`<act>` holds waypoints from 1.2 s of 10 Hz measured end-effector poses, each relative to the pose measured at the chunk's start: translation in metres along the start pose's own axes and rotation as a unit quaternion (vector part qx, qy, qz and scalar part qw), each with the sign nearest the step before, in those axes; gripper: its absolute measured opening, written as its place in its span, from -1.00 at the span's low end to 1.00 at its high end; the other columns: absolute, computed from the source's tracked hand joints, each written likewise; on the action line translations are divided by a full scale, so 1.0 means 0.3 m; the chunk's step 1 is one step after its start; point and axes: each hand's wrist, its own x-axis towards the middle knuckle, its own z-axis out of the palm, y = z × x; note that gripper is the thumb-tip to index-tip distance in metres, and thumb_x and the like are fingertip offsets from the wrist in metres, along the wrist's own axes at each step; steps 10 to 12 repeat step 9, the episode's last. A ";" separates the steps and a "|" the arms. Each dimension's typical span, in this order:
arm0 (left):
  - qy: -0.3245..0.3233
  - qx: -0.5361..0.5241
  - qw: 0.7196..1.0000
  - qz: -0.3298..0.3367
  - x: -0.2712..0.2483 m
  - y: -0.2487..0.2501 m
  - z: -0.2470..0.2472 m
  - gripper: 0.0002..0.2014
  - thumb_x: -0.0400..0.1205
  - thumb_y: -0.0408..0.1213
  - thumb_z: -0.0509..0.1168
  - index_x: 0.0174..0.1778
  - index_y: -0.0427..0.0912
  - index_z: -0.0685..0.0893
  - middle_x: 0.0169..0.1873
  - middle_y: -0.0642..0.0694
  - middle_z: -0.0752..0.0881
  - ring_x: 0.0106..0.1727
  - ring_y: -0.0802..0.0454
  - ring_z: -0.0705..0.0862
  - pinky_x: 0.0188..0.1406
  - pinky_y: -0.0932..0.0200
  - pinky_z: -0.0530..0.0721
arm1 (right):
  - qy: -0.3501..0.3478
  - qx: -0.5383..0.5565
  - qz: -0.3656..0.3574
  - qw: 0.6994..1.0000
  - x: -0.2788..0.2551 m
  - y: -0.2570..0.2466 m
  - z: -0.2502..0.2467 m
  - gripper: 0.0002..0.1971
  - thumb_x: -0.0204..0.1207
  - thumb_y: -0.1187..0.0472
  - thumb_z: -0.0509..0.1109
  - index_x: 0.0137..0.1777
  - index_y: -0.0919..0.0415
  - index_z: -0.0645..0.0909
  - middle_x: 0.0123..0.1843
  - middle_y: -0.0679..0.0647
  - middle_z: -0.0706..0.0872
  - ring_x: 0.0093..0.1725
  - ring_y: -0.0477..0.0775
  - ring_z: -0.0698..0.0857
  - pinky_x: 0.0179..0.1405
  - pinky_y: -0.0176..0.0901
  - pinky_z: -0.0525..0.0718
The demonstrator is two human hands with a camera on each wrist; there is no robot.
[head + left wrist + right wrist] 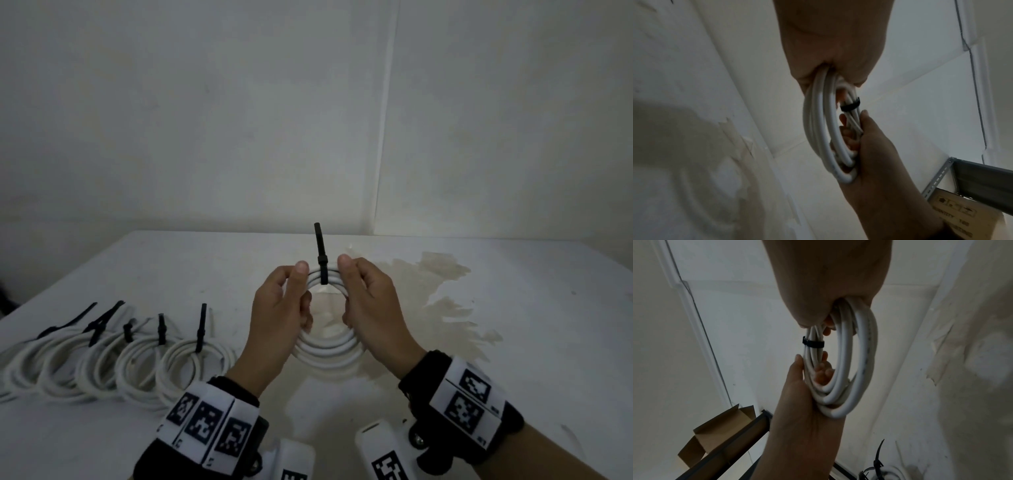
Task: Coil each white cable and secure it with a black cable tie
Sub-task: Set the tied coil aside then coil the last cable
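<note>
A coiled white cable (325, 346) is held upright above the tabletop (513, 325), one hand on each side of the ring. The left hand (279, 315) grips the coil's left side: its thumb lies on the outer face near the top, while its fingers (823, 371) curl through the middle of the ring from behind. The right hand (370, 308) mirrors this on the right side, thumb pressed on the outside and fingers (846, 136) hooked through the opening. A black cable tie (322, 255) wraps the strands at the top of the coil, between the two thumbs and touching neither; its free tail stands straight up. In the wrist views the tie's band sits tight around the bundled strands.

To the left on the tabletop lies a row of coiled white cables (113, 363), overlapping one another, each bound with a black tie (201, 327). A pale brown stain (442, 284) marks the tabletop beyond the right hand.
</note>
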 end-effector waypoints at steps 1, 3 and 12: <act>-0.054 0.058 0.997 0.009 -0.001 -0.017 -0.079 -0.79 0.69 -0.22 0.09 -0.08 -0.05 0.65 -0.30 -0.02 0.68 -0.33 0.23 0.66 -0.25 0.35 0.65 | -0.009 0.012 0.020 1.000 0.005 0.005 0.009 -0.63 0.62 0.00 0.18 -0.40 0.13 0.45 -0.57 -0.01 0.44 -0.55 -0.02 0.44 -0.48 -0.18 0.46; -0.101 0.173 0.979 -0.031 -0.024 -0.065 -0.223 -0.69 0.67 -0.27 0.19 0.32 -0.19 0.60 0.06 -0.12 0.75 0.03 -0.13 0.73 0.07 -0.12 0.73 | -0.072 0.018 0.088 0.993 -0.009 0.040 0.062 -0.61 0.63 -0.02 0.14 -0.34 0.22 0.40 -0.49 0.16 0.34 -0.56 0.03 0.35 -0.57 -0.20 0.41; -0.075 0.406 0.906 -0.092 -0.010 -0.135 -0.422 -0.70 0.70 -0.27 0.12 -0.33 -0.29 0.52 -0.50 -0.17 0.48 -0.44 0.00 0.42 -0.43 0.22 0.30 | -0.210 -0.085 0.155 0.962 -0.016 0.058 0.128 -0.49 0.62 -0.18 0.00 0.44 0.06 0.41 0.49 -0.04 0.43 0.46 -0.03 0.39 0.30 -0.27 0.24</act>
